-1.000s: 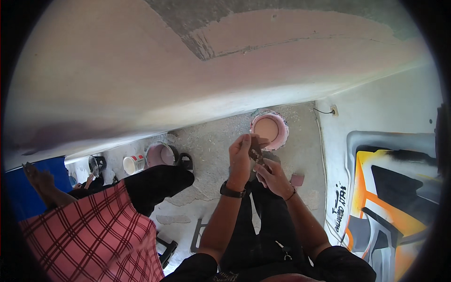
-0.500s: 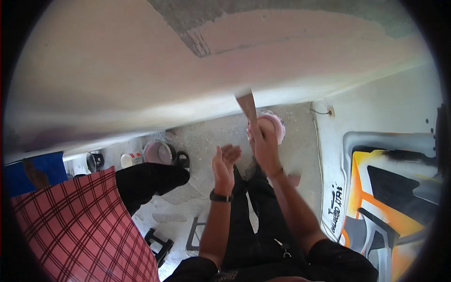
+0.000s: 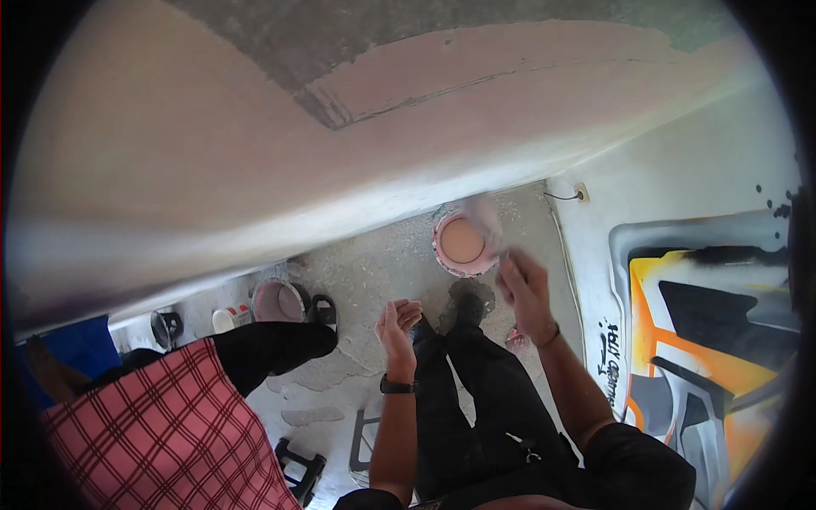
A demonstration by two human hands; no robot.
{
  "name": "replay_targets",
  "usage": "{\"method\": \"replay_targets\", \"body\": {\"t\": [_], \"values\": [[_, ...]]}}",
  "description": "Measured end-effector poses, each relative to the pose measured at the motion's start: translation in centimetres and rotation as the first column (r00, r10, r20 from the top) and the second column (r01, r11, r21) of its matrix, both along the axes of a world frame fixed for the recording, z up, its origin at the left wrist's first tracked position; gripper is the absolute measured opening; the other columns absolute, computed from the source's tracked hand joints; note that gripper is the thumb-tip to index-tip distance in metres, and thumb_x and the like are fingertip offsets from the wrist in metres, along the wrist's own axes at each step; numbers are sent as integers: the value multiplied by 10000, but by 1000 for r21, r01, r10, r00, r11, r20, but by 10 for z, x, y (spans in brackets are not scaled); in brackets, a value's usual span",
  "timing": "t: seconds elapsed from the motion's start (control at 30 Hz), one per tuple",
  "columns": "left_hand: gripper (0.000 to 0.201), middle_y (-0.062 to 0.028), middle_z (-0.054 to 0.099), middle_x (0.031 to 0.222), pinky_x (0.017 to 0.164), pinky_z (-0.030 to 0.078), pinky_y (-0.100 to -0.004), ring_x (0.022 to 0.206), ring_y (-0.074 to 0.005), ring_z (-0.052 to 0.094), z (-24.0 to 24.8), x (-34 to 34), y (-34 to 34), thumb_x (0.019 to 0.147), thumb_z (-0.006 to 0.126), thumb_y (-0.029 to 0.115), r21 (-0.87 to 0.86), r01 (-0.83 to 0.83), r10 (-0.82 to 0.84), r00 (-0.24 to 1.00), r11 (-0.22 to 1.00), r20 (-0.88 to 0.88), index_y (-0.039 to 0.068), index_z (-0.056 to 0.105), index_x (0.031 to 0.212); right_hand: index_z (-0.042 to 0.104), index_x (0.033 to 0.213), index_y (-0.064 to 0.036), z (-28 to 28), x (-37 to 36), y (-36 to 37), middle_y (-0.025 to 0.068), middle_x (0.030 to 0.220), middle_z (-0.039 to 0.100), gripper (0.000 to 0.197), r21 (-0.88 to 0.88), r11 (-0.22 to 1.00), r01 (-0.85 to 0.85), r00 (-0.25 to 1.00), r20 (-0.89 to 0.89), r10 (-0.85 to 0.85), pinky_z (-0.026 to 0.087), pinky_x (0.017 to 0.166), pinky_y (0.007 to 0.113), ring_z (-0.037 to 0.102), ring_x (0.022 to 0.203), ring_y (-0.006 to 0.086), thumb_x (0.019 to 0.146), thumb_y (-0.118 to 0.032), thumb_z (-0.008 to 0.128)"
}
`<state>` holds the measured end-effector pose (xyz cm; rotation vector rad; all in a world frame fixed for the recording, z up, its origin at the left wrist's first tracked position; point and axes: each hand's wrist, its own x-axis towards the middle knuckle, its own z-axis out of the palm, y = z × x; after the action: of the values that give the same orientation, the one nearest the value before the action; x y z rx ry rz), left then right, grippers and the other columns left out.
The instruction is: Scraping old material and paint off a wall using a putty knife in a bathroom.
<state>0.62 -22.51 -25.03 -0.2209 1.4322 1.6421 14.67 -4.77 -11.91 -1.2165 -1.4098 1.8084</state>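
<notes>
While the right hand (image 3: pixel 527 293) wraps its fingers around the near end of a blurred putty knife (image 3: pixel 486 223), the blade extends far and slightly left beyond them, overlapping in view the right rim of a bucket (image 3: pixel 463 269) of pinkish paste (image 3: pixel 461 241). Leftward, the left hand (image 3: pixel 396 333) lies unclenched, fingers slightly bent.

You show two hands, a left hand (image 3: pixel 397 340) and a right hand (image 3: pixel 529 297), plus one blurred scraper (image 3: pixel 484 219). Count at least three buckets: one far bucket (image 3: pixel 439 252), one greyish-pink bucket (image 3: pixel 276 297) and one white bucket (image 3: pixel 223 321) left; one wristwatch (image 3: pixel 398 386), one far-right wall socket (image 3: pixel 582 193).
</notes>
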Motion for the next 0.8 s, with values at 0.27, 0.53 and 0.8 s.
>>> {"method": "replay_targets", "body": {"t": [0.27,0.53,0.8], "values": [[406,-198,532,1285,1077,322,-496,1190,-338,515,82,32,82,939,582,246,-514,344,-537,-33,786,-843,0,522,1256,561,1031,-45,-53,70,-115,-56,673,408,201,-555,829,-61,998,-55,36,284,463,193,374,550,19,1039,-229,482],[437,-180,612,612,524,467,-491,560,-403,603,36,55,102,970,535,268,-538,500,-612,-19,679,-790,45,593,599,644,970,17,-61,93,-77,-18,715,550,209,-302,941,-153,971,131,200,396,558,224,498,631,47,980,-185,591],[512,-215,560,562,505,396,-476,525,-398,578,36,57,80,1002,491,283,-512,427,-618,155,745,-771,-20,590,601,700,873,30,-5,117,-53,6,682,633,223,-73,997,-20,963,266,39,391,521,230,493,587,39,932,-174,632]]}}
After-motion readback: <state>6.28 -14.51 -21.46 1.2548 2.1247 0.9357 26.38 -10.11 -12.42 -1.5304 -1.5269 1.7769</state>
